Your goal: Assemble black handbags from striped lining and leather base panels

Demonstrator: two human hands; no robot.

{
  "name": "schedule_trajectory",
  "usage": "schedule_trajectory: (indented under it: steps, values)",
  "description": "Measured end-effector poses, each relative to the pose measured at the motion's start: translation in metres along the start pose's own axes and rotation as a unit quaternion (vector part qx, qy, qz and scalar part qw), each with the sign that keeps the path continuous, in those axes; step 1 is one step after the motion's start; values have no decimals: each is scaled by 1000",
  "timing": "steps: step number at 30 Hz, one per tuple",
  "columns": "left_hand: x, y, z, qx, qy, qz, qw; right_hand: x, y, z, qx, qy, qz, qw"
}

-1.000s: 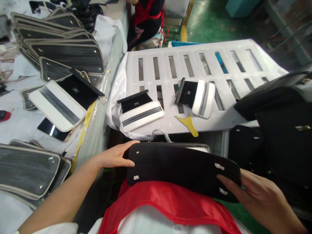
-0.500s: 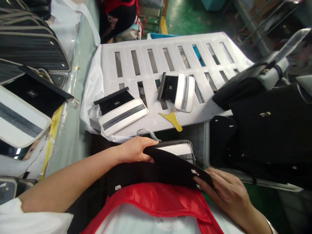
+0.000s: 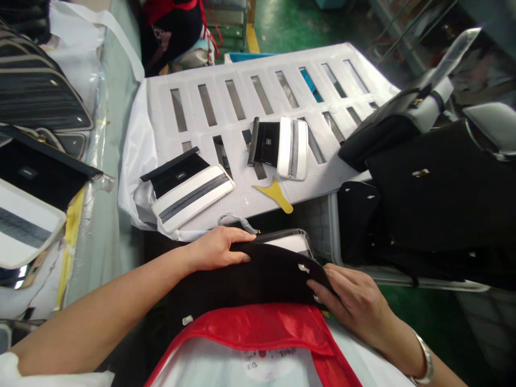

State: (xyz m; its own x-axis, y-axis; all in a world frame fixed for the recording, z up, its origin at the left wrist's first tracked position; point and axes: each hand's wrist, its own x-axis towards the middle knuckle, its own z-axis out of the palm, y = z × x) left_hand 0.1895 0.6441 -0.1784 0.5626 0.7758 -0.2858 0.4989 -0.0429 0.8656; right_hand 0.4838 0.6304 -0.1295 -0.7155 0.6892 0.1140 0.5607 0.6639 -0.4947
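In my lap, against a red apron (image 3: 262,325), lies a black handbag (image 3: 237,279) with a white panel (image 3: 284,243) showing behind its upper edge. My left hand (image 3: 220,247) pinches that edge between thumb and fingers. At the right corner, my right hand (image 3: 352,295) grips the black flap, thumb in front and fingers behind. Small whitish pieces (image 3: 303,267) show near the corners. A plastic-wrapped ring (image 3: 234,219) sticks up beyond my left hand. The bag's underside is hidden.
Two small black-and-white bag pieces (image 3: 193,198) (image 3: 293,148) and a yellow Y-shaped tool (image 3: 277,194) lie on a slotted white board (image 3: 242,126). Black bags (image 3: 427,183) fill the right side. More bag parts (image 3: 30,215) cover the left table. A person in red and black (image 3: 173,32) is beyond.
The view has shifted, so surroundings sit further left. The black flap covers more of the white panel, hiding its grey stripe. Both hands keep their hold.
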Motion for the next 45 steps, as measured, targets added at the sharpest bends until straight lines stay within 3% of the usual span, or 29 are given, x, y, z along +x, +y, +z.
schedule_trajectory:
  steps: [7, 14, 22, 30, 38, 45]
  values:
    - [28, 17, 12, 62, -26, -22, 998, -1, 1, 7, -19, 7, 28, 999]
    - [31, 17, 17, 49, -5, -18, 999, -7, 11, 28, -42, 30, 164, 985]
    - [35, 17, 13, -14, -14, -46, 999, -6, 15, 42, 53, 17, 293, 954]
    - [34, 16, 10, -92, -36, -65, 993, -4, 15, 46, 64, 13, 325, 943]
    - [31, 22, 8, -23, -41, -87, 995, 0, 12, 48, 30, 36, 324, 945]
    - [28, 20, 15, 11, -22, -64, 998, 9, 6, 38, -25, -40, 350, 935]
